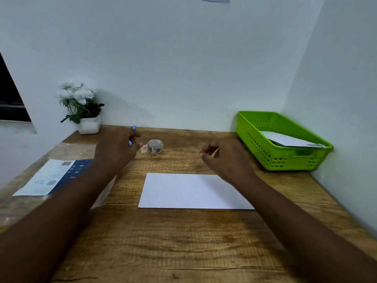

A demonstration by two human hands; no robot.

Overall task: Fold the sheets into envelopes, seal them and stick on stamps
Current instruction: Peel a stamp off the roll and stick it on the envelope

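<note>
So both hands are hovering over the wooden desk (183,242) right now. A white sheet (193,192) is lying flat in the middle of it, a bit toward the near side, with nothing touching it. The left hand (118,149) is sitting just left of the roll of stamps (155,146) — fingers loosely curled, thumb and fingertips close to the little stamp tab (144,148) sticking out of the roll, but I can't tell if it's actually pinching it or just about touching. The right hand (225,158) is hanging above the sheet's far right corner, fingers curled in with the tips near each other, holding nothing that I can see.

Over at the far right a green basket (285,158) is sitting against the wall with a white paper inside (289,139). On the left side a printed leaflet (51,176) is lying flat, and a potted white flower (81,107) is sitting in the far left corner.
</note>
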